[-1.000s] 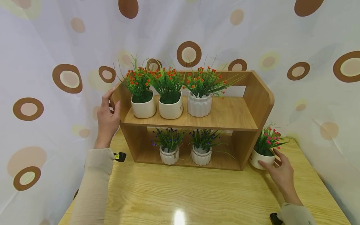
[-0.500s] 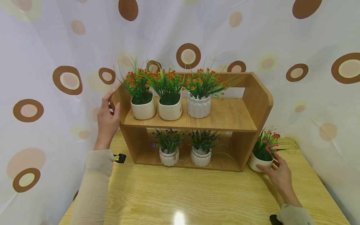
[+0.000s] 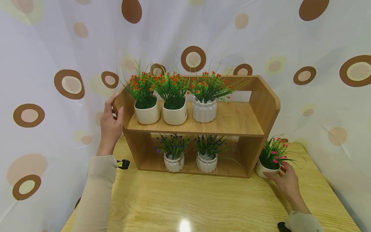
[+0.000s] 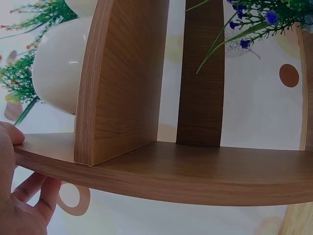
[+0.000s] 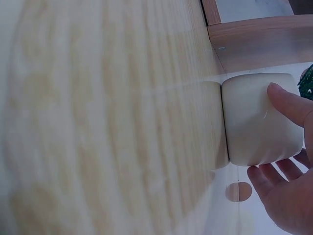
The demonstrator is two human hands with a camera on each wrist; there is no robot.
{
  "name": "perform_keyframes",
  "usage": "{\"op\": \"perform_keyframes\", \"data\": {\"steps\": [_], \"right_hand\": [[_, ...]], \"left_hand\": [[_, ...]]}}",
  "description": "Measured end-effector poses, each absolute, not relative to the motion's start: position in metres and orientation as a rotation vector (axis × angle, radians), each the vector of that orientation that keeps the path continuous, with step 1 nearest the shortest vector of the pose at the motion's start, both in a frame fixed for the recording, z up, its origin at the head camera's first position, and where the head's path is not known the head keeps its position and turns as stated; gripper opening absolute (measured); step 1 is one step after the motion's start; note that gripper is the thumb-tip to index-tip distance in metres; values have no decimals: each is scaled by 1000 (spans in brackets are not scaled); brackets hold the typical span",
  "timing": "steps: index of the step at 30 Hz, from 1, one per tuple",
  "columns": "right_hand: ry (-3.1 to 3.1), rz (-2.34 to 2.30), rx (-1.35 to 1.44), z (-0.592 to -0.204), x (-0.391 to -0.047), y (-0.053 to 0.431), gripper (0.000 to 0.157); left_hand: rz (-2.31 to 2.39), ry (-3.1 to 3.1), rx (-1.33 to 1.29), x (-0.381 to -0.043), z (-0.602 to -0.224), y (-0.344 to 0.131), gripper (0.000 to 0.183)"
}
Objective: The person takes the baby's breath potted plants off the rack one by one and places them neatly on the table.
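A wooden two-tier shelf (image 3: 232, 112) stands on the table. My left hand (image 3: 111, 124) grips its left side panel (image 4: 146, 191), thumb on the inner face and fingers on the outer. Right of the shelf, a white pot (image 5: 259, 120) of pink flowers (image 3: 276, 158) stands on the table, close to the right panel. My right hand (image 3: 285, 183) holds this pot, thumb on its near side and fingers round its right side. The far side of the pot is hidden.
The upper tier bears two smooth white pots (image 3: 147, 114) (image 3: 175, 115) and a ribbed one (image 3: 204, 111), all with orange-red flowers. Below are two ribbed pots (image 3: 174, 162) (image 3: 207, 163) with blue-purple flowers. A patterned curtain (image 3: 232, 35) hangs behind the table (image 3: 203, 199).
The pink flowers have swung toward the front as the pot turned a little in my right hand, which moved slightly nearer. My left hand stays on the shelf panel.
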State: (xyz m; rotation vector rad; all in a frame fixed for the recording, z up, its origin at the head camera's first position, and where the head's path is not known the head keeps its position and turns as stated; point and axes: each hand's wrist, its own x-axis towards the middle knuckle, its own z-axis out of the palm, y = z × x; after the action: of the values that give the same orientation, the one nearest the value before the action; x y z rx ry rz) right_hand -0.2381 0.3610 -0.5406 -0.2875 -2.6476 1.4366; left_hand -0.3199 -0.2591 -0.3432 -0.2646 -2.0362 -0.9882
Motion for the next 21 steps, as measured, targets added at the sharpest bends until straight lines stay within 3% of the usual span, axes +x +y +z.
{"op": "perform_keyframes", "data": {"steps": [8,21], "right_hand": [[-2600,1430,-247,-543,-239,360,102],[-2631,1435,-264,-544,-239,362,109]], "left_hand": [[-984,-2041,-269,-319,-344,-260,51],[-981,-2041,-253,-320,-345,-259,50]]}}
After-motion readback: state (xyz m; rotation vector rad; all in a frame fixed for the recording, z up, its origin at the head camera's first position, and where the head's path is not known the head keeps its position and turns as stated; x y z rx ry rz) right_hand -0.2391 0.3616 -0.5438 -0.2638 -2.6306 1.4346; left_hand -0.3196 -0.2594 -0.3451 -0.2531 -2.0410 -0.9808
